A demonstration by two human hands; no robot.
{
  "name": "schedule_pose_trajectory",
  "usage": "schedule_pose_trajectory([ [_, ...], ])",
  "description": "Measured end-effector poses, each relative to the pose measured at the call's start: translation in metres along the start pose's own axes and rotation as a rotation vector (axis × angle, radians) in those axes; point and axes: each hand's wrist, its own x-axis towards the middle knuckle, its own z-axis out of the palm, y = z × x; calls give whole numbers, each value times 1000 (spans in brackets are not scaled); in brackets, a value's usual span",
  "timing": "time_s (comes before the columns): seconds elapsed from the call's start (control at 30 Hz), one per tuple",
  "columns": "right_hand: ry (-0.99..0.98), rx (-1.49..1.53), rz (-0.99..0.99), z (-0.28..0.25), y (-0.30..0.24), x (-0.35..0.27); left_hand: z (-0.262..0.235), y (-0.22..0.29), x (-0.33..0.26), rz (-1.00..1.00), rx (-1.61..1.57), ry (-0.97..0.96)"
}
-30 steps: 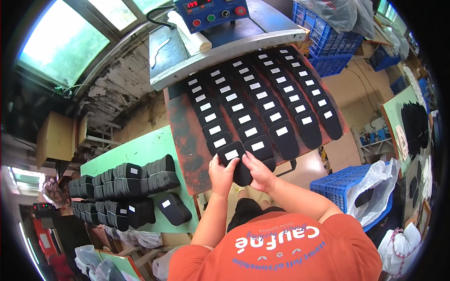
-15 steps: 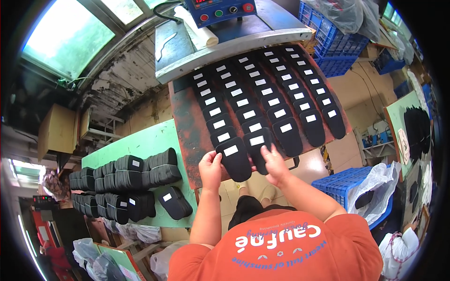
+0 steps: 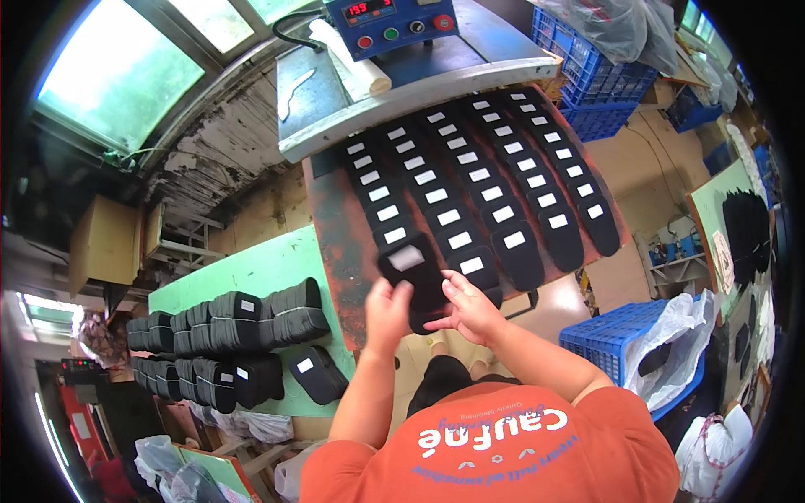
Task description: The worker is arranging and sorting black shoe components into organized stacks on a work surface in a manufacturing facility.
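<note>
Black insoles [image 3: 513,248], each with a white label, lie overlapped in several rows on a worn reddish-brown board [image 3: 335,251]. At the near end of the leftmost row, my left hand [image 3: 387,312] grips a black insole [image 3: 417,281] by its left edge, thumb on top; this insole is blurred by motion. Just to its right is my right hand [image 3: 466,308], fingers apart and nothing gripped. Its fingertips are close to the held insole's right edge; whether they touch cannot be made out. Beside it lies the front insole [image 3: 480,267] of the second row.
Bundled black insoles [image 3: 235,318] stand on a green table [image 3: 277,260] to the left. Beyond the board is a metal-edged machine [image 3: 419,80] with a blue control box [image 3: 392,25]. Blue crates stand at the far right and near right [image 3: 612,331], the nearer one lined with plastic.
My right hand has let go of the second row's front insole and moved left, its fingers spreading. The insole in my left hand has shifted slightly. The view has moved a little.
</note>
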Motion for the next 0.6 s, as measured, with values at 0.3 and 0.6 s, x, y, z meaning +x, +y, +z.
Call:
schedule_pose_trajectory([
  [0.3, 27, -74, 69, -3, -1, 18, -137, -4, 223, 61, 195, 266],
  [0.6, 83, -85, 36, -1, 0, 42, -153, -14, 294, -2, 789, 392],
])
